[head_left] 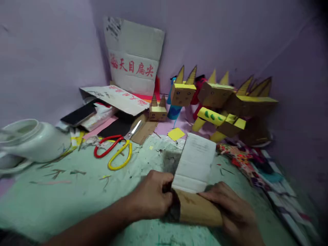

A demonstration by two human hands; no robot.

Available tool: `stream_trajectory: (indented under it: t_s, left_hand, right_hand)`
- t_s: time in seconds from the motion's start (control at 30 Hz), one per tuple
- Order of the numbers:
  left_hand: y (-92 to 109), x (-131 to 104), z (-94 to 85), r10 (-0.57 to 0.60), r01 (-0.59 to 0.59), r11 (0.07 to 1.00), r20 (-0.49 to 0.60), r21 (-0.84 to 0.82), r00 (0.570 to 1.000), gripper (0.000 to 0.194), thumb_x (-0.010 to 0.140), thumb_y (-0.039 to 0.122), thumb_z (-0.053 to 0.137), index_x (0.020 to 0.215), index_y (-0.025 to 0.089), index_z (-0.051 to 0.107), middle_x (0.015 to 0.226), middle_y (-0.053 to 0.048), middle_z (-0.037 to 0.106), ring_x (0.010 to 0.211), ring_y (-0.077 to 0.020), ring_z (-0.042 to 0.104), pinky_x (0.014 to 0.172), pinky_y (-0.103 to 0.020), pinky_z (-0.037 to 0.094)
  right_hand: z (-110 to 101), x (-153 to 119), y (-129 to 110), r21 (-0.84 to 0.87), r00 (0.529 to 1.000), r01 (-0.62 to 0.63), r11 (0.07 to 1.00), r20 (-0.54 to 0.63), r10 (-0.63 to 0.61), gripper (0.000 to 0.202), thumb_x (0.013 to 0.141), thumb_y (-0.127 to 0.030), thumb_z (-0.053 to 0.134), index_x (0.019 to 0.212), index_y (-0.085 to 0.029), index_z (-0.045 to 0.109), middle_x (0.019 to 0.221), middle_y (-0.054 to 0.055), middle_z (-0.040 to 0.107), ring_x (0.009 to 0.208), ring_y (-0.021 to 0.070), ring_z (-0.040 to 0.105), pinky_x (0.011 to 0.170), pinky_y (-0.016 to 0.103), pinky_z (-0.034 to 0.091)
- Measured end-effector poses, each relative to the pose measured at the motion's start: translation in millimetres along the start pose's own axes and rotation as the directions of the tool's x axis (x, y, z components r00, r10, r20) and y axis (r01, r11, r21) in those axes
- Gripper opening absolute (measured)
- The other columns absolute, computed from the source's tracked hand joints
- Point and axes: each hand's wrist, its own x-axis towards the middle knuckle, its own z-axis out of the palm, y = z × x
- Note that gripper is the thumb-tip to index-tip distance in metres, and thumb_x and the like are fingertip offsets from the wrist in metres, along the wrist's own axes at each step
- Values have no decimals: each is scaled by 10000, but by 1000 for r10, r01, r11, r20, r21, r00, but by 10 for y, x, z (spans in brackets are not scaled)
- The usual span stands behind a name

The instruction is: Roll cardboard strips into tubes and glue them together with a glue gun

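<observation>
Both hands grip a piece of cardboard low in the centre of the head view. Its far part lies flat, white and printed; its near part is curled into a brown roll. My left hand clasps the roll's left end, fingers closed around it. My right hand presses on the roll's right end. The roll rests on a green work mat.
Red-and-yellow scissors lie on the mat, left of centre. A white jar lies at the far left. Cardboard horned animal figures stand along the back wall, beside a printed cardboard sheet. Patterned paper lies at right.
</observation>
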Motion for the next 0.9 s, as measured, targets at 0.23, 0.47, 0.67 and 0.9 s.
stream_trajectory:
  t_s: [0.23,0.47,0.67,0.9]
  left_hand:
    - [-23,-14,-7,6,-4,1000,-64,30,998,108,656,107,479,602,163,555,530,46,482,518,-106,455,452,-197,293]
    - [-26,-23,-43,78,-72,994,-80,78,994,133,613,113,415,537,195,344,499,51,357,489,-97,395,450,-217,237]
    - [-43,3,-51,107,-95,990,-122,100,987,141,672,173,436,539,193,394,515,41,402,488,-105,423,460,-213,282]
    - [-82,-10,-68,202,-179,976,-195,127,960,223,759,217,484,553,169,552,520,18,568,474,-119,532,447,-185,360]
  right_hand:
    - [-61,28,22,-46,999,29,998,25,-28,296,773,-71,538,998,-227,648,697,21,657,614,155,595,502,236,486]
    - [16,53,-37,0,995,19,1000,-98,-19,320,748,-32,547,979,-214,673,655,20,636,588,152,564,492,243,434]
    - [60,64,-64,76,984,-25,997,-175,38,350,760,3,524,981,-233,659,673,14,636,610,155,562,530,270,429]
    - [-10,60,-124,161,954,-193,968,-199,224,116,762,-101,595,780,-213,569,725,3,605,696,151,563,612,264,449]
